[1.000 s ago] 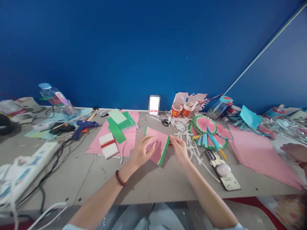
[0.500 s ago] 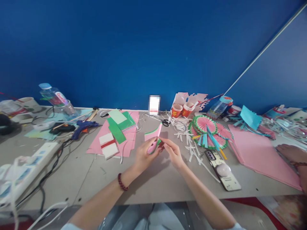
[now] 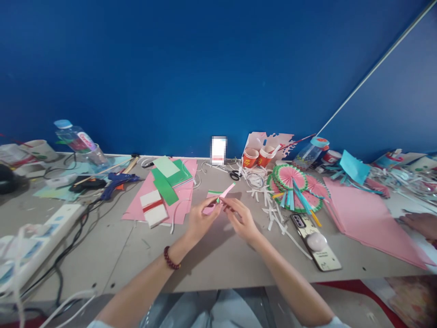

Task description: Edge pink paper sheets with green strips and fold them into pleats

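Note:
Above the grey table, in the head view, a pink paper piece with green edges is held between my two hands, and it looks folded. My left hand is closed on its left side, with part of the pink paper showing behind the fingers. My right hand pinches the paper near its lower end, fingertips close to those of my left. The exact folds are hidden by my fingers. Pink and green sheets lie to the left, and finished watermelon-patterned paper fans lie to the right.
A blue glue gun, a power strip and cables are on the left. Scissors, red paper cups, white paper scraps and a phone lie around. Another person's hand rests near pink sheets at right.
The paper in my hands has turned and now tilts more to the right, with a narrower strip showing. Both hands have shifted slightly left. The other person's hand has moved slightly right.

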Available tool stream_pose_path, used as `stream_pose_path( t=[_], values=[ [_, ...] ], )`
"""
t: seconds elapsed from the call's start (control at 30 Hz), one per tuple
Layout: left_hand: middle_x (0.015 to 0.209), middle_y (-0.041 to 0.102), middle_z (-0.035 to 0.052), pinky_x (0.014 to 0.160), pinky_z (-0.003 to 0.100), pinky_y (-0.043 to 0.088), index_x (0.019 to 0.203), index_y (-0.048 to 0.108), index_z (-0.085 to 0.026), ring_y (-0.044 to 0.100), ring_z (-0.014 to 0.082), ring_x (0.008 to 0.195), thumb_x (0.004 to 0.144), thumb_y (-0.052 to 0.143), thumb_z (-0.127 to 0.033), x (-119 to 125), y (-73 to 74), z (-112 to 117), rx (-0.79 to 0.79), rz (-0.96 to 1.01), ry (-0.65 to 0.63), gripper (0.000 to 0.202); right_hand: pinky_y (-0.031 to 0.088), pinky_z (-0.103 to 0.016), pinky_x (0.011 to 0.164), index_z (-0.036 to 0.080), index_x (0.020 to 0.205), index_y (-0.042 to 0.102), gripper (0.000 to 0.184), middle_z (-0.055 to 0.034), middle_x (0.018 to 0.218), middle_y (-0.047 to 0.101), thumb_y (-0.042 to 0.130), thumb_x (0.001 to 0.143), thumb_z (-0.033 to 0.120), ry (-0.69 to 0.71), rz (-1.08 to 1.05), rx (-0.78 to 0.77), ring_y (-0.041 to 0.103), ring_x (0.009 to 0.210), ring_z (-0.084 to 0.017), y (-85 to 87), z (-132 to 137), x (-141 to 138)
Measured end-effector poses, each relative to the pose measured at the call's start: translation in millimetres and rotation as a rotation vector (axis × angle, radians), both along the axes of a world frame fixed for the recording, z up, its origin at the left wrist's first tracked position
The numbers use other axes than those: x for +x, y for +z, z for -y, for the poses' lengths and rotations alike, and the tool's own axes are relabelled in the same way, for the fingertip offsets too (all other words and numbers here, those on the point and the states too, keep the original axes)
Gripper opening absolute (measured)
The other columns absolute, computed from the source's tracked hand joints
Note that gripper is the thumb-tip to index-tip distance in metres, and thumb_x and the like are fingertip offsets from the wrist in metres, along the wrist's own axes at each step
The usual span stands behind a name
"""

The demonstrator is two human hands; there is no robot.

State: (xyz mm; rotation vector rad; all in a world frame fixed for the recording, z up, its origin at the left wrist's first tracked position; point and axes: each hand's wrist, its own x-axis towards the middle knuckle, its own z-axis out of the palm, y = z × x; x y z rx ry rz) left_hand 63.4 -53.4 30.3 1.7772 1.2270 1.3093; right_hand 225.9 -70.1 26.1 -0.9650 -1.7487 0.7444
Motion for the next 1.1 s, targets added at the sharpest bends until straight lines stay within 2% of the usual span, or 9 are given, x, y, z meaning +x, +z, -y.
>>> stream_pose_path(
  t=[0.1,0.17,0.33,0.43,0.47,0.53,0.67,0.87,1.1],
  values=[
    [0.096,0.073,0.0055,0.072,0.027,0.056,0.100,0.070,-0.019,0.068,0.0187,0.084,0.085,0.056,-0.034,-3,1.3,-3,-0.006,0.031,-0.005,0.026,0.051,-0.030,0.076,0.026,0.132,0.052,0.041,-0.0084,0.107,0.060,0.044,0.092,0.025,0.025,0.064,0.025,0.059,0.083,-0.016,-0.2,1,-3],
    [0.093,0.073,0.0055,0.064,0.024,0.055,0.097,0.071,-0.018,0.068,0.0181,0.082,0.086,0.053,-0.033,-5,1.3,-4,-0.023,0.043,-0.006,0.026,0.050,-0.030,0.076,0.026,0.127,0.056,0.038,-0.0080,0.105,0.062,0.045,0.091,0.024,-0.017,0.080,0.041,0.059,0.083,-0.017,-0.7,1,-2],
    [0.083,0.073,0.0049,0.056,0.020,0.050,0.088,0.072,-0.016,0.065,0.0153,0.072,0.084,0.053,-0.033,-6,2.7,-9,-0.093,0.108,0.034,0.025,0.047,-0.031,0.071,0.022,0.103,0.068,0.026,-0.0075,0.089,0.066,0.046,0.088,0.024,-0.430,0.043,0.110,0.058,0.079,-0.019,2.9,-6,14],
    [0.080,0.072,0.0044,0.062,0.023,0.051,0.085,0.072,-0.016,0.065,0.0157,0.072,0.081,0.056,-0.034,-7,4.4,-12,-0.118,0.184,0.039,0.025,0.048,-0.032,0.075,0.021,0.105,0.067,0.028,-0.0103,0.105,0.065,0.046,0.087,0.030,-0.551,0.001,0.076,0.057,0.096,-0.022,2.1,-18,33],
    [0.080,0.072,0.0044,0.064,0.024,0.052,0.084,0.072,-0.016,0.065,0.0161,0.073,0.081,0.056,-0.035,-8,4.6,-13,-0.123,0.206,0.042,0.025,0.048,-0.033,0.077,0.020,0.109,0.065,0.031,-0.0106,0.111,0.064,0.048,0.087,0.033,-0.535,-0.015,0.022,0.057,0.099,-0.022,0.3,-23,39],
    [0.079,0.072,0.0044,0.065,0.026,0.052,0.083,0.072,-0.016,0.065,0.0169,0.073,0.079,0.057,-0.037,-9,4.2,-16,-0.140,0.238,0.050,0.026,0.049,-0.031,0.067,0.018,0.113,0.064,0.040,-0.0111,0.113,0.063,0.049,0.085,0.044,-0.478,-0.099,-0.150,0.061,0.085,-0.019,-4.6,-32,49],
    [0.079,0.072,0.0049,0.070,0.030,0.053,0.081,0.072,-0.017,0.066,0.0192,0.077,0.076,0.061,-0.041,-14,0.0,-22,-0.148,0.277,0.076,0.027,0.045,-0.024,0.052,0.016,0.097,0.070,0.049,-0.0059,0.082,0.067,0.060,0.074,0.057,-0.352,-0.279,-0.406,0.058,0.064,-0.014,-11.1,-40,55],
    [0.082,0.073,0.0056,0.079,0.033,0.053,0.079,0.072,-0.019,0.066,0.0204,0.084,0.075,0.063,-0.045,-18,-3.3,-30,-0.119,0.324,0.109,0.028,0.035,-0.019,0.040,0.013,0.089,0.071,0.048,0.0033,0.049,0.052,0.067,0.070,0.057,-0.244,-0.456,-0.529,0.046,0.045,-0.008,-3.6,-35,52],
    [0.076,0.069,0.0030,0.063,0.025,0.049,0.078,0.070,-0.017,0.060,0.0148,0.070,0.075,0.064,-0.043,-20,1.3,-31,-0.119,0.260,0.085,0.026,0.048,-0.024,0.049,0.015,0.078,0.072,0.035,0.0001,0.057,0.063,0.078,0.059,0.044,-0.218,-0.380,-0.500,0.056,0.050,-0.011,-0.2,-35,53]
  ],
)
